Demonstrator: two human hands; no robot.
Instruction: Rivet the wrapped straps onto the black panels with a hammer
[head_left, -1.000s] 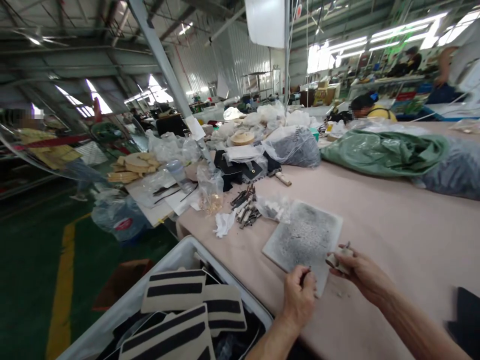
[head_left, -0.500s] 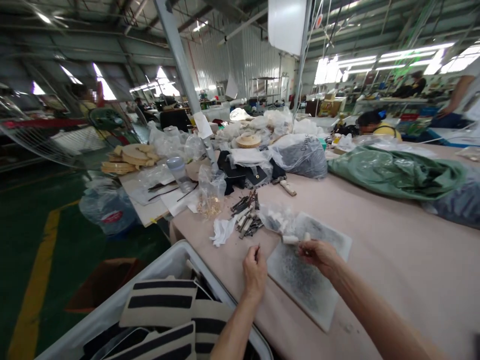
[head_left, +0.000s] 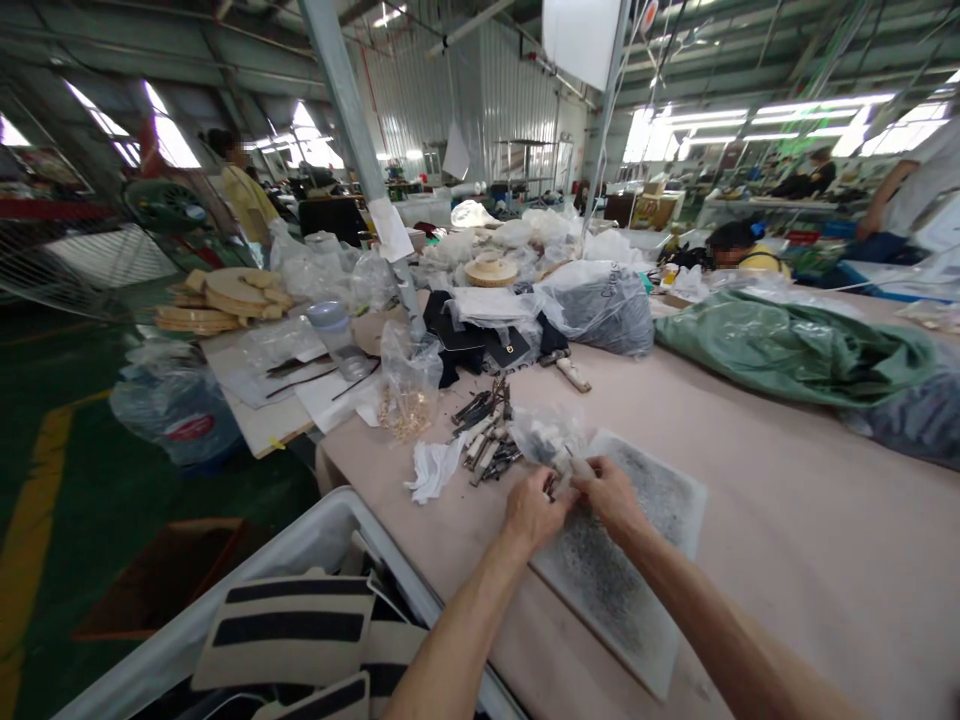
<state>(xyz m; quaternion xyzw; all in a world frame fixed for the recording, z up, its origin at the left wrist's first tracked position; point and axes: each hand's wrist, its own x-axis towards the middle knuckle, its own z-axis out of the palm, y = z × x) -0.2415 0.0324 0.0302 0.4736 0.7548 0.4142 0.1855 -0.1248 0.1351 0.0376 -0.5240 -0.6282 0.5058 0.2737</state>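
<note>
My left hand and my right hand meet over the near-left corner of a speckled grey work slab on the pink table. The left fingers pinch a small dark metal piece. The right fingers hold a small white cylinder beside it. Just beyond the hands lie a clear bag of white cylinders and a pile of small metal tools.
A white bin of striped cream-and-black pieces stands at the table's near-left edge. A crumpled white paper, a bag of gold bits, a grey bagged bundle and a green sack lie on the table. Other people work far behind.
Both hands have moved forward and left over the slab and come together. The view has swung with them toward the tool pile.
</note>
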